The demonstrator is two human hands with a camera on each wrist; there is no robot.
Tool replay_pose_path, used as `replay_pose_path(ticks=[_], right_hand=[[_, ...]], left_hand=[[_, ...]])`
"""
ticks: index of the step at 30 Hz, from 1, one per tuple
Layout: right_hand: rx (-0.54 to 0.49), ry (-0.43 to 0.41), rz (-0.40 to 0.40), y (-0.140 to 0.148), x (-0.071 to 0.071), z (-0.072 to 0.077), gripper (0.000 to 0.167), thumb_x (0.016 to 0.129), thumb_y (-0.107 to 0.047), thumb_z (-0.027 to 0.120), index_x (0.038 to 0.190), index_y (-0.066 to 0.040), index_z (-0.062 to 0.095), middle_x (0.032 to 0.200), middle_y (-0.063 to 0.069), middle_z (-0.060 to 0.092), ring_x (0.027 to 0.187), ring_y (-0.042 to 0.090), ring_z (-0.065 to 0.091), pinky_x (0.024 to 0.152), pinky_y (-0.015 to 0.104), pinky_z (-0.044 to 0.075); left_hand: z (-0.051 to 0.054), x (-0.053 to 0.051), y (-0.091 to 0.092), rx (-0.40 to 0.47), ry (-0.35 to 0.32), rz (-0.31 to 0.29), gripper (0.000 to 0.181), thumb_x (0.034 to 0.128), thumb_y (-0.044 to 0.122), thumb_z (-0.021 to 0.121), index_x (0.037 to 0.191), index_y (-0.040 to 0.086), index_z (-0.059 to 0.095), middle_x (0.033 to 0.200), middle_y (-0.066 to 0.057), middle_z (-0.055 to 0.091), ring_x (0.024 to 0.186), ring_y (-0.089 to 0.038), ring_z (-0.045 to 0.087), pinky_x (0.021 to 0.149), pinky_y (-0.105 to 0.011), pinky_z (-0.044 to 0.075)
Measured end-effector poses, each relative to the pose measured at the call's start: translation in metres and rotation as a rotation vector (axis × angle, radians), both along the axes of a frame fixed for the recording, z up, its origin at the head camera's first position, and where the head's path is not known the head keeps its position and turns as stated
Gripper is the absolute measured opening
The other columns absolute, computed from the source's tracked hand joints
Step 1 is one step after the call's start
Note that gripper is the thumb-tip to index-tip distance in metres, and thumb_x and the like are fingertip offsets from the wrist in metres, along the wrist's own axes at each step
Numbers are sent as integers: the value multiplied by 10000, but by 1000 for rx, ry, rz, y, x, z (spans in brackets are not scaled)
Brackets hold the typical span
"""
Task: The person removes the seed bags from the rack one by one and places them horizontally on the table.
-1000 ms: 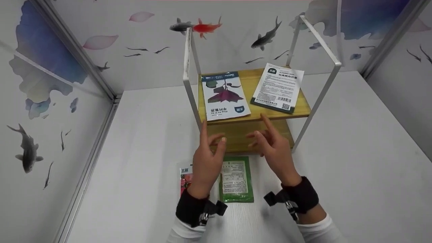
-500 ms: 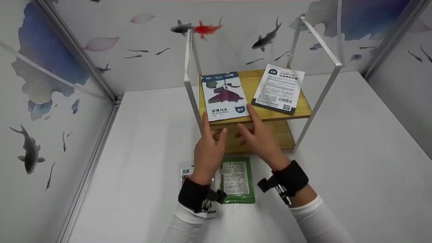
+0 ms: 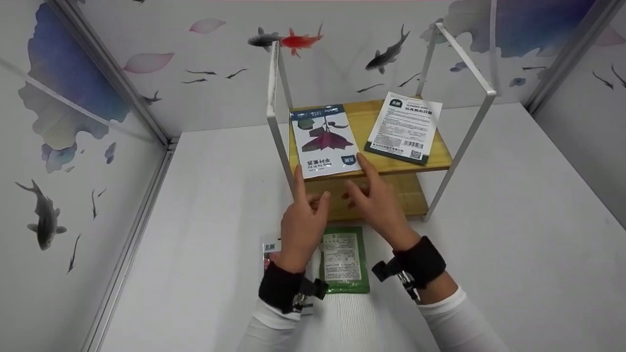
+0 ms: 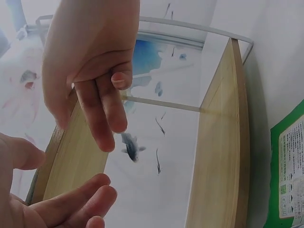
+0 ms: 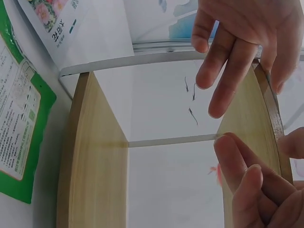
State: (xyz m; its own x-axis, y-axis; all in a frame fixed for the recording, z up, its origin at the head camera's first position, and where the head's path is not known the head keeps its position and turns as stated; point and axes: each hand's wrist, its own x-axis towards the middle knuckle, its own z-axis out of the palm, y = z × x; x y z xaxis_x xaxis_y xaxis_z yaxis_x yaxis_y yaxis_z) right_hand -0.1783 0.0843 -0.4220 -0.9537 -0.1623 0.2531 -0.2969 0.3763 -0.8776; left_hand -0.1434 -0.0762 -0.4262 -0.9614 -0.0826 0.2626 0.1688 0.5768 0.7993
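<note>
On the upper board of a small two-tier shelf (image 3: 361,115) lies a seed packet with a purple leaf picture (image 3: 326,137). The index finger of my left hand (image 3: 303,227) is straight at its lower left edge. My right hand (image 3: 384,203) has its index fingertip at the packet's lower right edge. The other fingers of both hands hang loosely bent below the board's front, holding nothing. To the right, a white seed packet with printed text (image 3: 405,128) lies tilted on the same board. Both wrist views show the hands facing each other at the shelf front.
White metal side frames (image 3: 467,132) rise on both sides of the shelf. In front, on the white table (image 3: 205,220), lie a green packet (image 3: 345,261) and a packet with pink flowers (image 3: 269,254), the latter partly hidden by my left arm. Walls stand at the back and sides.
My right hand has moved left, from the gap between the upper packets to the purple-leaf packet's right edge. That packet has shifted slightly toward the shelf's front edge.
</note>
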Motion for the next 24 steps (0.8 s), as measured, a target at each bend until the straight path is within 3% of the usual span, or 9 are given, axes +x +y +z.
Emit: replay_pose_path(ticks=[4, 8, 13, 18, 24], right_hand=[[-60, 33, -54, 1, 4, 3, 531, 891, -437, 481, 1362, -217, 376, 851, -8, 666, 672, 155, 633, 586, 293, 505], [-102, 79, -142, 1, 4, 3, 443, 898, -434, 470, 1270, -197, 513, 860, -20, 662, 618, 160, 606, 538, 302, 490], [-183, 100, -182, 0, 2, 0, 391, 883, -387, 525, 1207, -174, 577, 842, 16, 650, 552, 174, 587, 505, 321, 489], [-235, 83, -198, 1, 6, 2, 362, 875, -356, 550, 1174, -158, 600, 806, 52, 635, 577, 148, 600, 523, 294, 494], [-365, -21, -169, 4, 22, 16, 386, 893, -258, 549, 1247, -106, 531, 852, 114, 646, 681, 214, 634, 583, 283, 503]], left_hand=[[-1, 5, 1, -10, 0, 14, 756, 895, 422, 480, 1444, 226, -2, 774, 96, 594, 579, -81, 508, 500, -260, 419], [-2, 12, 4, 6, 14, 14, 767, 893, 429, 479, 1444, 214, -11, 933, 72, 631, 695, -63, 558, 536, -251, 441], [-6, 21, 10, 110, 20, -16, 779, 890, 435, 481, 1438, 254, -44, 1176, 63, 561, 890, -47, 560, 615, -235, 473], [-8, 29, 15, 191, 52, -32, 764, 896, 386, 499, 1439, 259, -23, 1252, 91, 502, 816, -41, 549, 643, -227, 482], [-9, 39, 20, 250, 67, -70, 753, 906, 354, 496, 1442, 248, -22, 1268, 132, 474, 803, -76, 549, 629, -245, 481]])
